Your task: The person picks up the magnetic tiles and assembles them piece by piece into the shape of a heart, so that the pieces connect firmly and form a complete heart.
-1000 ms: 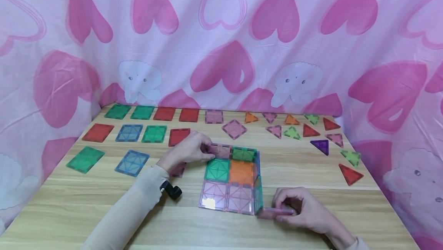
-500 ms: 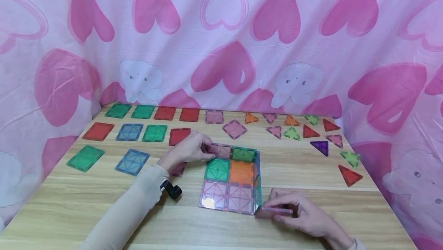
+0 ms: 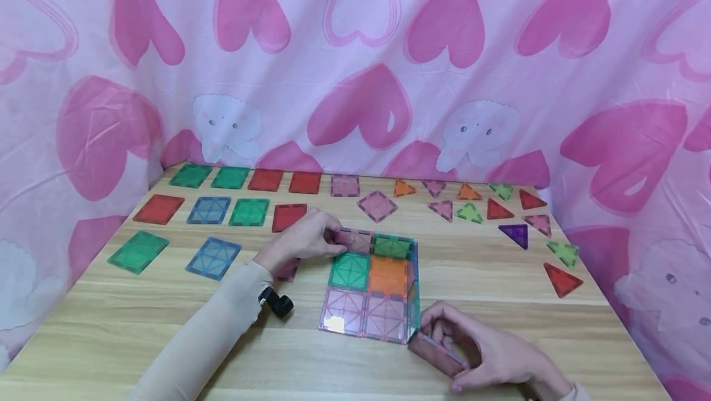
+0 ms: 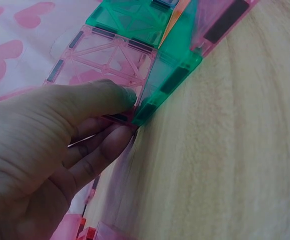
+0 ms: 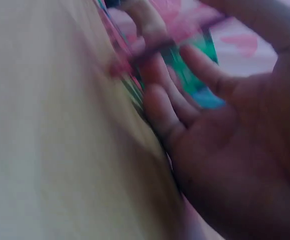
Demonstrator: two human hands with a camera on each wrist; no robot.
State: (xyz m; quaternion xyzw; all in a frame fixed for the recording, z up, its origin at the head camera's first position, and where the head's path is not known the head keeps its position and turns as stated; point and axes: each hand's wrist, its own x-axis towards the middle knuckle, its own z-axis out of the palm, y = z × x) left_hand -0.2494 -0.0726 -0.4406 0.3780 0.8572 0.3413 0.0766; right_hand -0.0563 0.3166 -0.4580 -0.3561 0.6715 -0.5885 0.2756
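Observation:
A flat patch of magnetic tiles [image 3: 366, 290] lies mid-table: pink and green squares at the back, green and orange in the middle, two pink in front. Upright teal and blue tiles [image 3: 413, 293] stand along its right edge. My left hand [image 3: 333, 239] pinches the back-left pink tile [image 3: 355, 240]; the left wrist view shows the thumb [image 4: 99, 97] on top of this pink tile [image 4: 102, 60] and fingers under it. My right hand [image 3: 444, 345] grips a pink square tile [image 3: 439, 355], tilted up off the table at the patch's front-right corner. In the blurred right wrist view, its fingers [image 5: 160, 100] curl around that tile.
Loose square tiles lie at the left, among them green [image 3: 137, 251], blue [image 3: 213, 258] and red [image 3: 158, 209]. Small triangles are scattered at the right, such as red [image 3: 562, 279] and purple [image 3: 513, 234]. A pink heart-print cloth [image 3: 361, 80] walls the wooden table [image 3: 139, 339].
My right hand has brought the pink tile closer to the patch's front-right corner and tipped it up from lying low on the table. The left hand has stayed put.

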